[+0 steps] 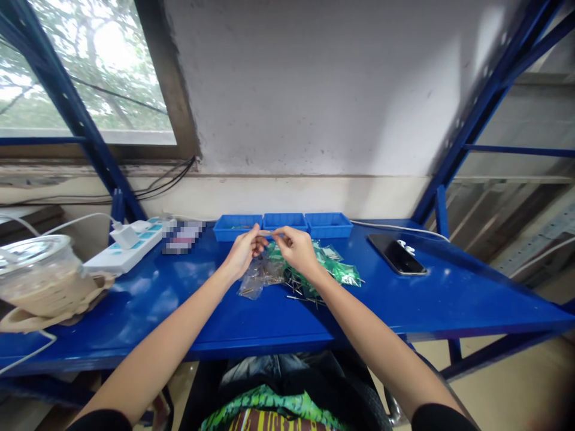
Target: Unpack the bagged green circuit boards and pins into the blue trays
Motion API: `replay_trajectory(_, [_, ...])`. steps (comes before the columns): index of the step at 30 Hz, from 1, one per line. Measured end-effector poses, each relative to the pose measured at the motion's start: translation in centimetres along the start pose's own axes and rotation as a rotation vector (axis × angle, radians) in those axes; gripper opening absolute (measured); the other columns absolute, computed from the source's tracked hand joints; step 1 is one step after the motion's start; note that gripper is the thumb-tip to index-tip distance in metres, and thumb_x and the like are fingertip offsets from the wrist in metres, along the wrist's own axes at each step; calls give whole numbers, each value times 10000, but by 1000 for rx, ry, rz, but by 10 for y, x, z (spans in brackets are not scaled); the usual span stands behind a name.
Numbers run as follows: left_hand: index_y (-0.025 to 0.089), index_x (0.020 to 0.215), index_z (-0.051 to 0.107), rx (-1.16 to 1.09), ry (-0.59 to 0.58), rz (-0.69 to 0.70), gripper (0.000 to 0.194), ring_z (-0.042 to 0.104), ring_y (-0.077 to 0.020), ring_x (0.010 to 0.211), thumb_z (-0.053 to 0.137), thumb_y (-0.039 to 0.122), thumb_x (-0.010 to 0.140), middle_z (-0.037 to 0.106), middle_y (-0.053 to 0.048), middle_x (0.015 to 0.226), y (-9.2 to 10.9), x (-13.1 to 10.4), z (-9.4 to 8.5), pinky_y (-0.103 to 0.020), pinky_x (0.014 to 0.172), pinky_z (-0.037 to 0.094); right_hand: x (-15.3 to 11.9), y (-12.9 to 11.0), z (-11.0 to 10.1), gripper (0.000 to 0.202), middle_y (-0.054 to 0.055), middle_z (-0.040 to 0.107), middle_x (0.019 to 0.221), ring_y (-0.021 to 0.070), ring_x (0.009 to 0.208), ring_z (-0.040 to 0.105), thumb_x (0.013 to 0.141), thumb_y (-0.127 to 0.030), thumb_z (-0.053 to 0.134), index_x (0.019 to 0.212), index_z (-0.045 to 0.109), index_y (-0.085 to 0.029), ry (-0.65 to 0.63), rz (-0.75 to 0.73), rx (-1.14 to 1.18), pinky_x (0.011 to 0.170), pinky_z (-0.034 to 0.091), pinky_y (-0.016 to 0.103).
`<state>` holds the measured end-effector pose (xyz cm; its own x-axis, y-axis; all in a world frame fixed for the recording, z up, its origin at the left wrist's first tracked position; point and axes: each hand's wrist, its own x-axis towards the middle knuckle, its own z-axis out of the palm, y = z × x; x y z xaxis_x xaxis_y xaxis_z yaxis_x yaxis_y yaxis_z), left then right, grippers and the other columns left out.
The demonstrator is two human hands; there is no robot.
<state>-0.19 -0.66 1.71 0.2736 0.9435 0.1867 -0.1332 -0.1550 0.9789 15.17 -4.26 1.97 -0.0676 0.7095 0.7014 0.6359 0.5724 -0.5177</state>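
Note:
My left hand and my right hand meet over the middle of the blue table. Fingers of both are pinched round something small and thin between them, too small to name. Below my left hand lie clear plastic bags with small brownish pieces. Green plastic bags lie under and right of my right hand, with loose thin metal pins at their front. Behind the hands stand three blue trays in a row, the left one holding something small and green.
A white power strip and a drink cup stand at the left. At the right lies a black phone with white earbuds. Blue frame posts rise on both sides.

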Motion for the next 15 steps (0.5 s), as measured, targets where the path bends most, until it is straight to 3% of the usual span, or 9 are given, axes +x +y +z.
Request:
replay_trajectory(4, [152,863,641,59,110,143,304,536,-117,590,662,401,690,627,-25,705,-2,2,-3,-224,531,373,-2,1,6,238,30,639,828,135,700,555,801,-183,468,943,657,-205,-49,-16,52,673,424,245])
replay_trajectory(8, [178,855,650,453,177,483,192,573,-154,713,596,342,773,660,-47,834,-1,-4,-1,-263,632,418,2,3,7,255,47,623,906,142,797,569,846,-289,445,857,679,-190,-14,149,205,720,443,259])
replay_trajectory(12, [213,832,673,764,75,789,134,562,-174,823,557,279,820,653,-42,842,3,-12,3,-319,781,416,7,8,9,382,33,615,749,143,715,559,844,-447,438,735,671,-165,-15,339,332,624,433,242])
replay_trajectory(15, [224,811,680,824,27,806,130,545,-187,853,573,298,808,646,-45,851,3,-13,5,-348,825,403,7,10,10,313,-6,587,615,118,573,511,806,-415,497,738,651,-151,-3,385,374,540,397,219])
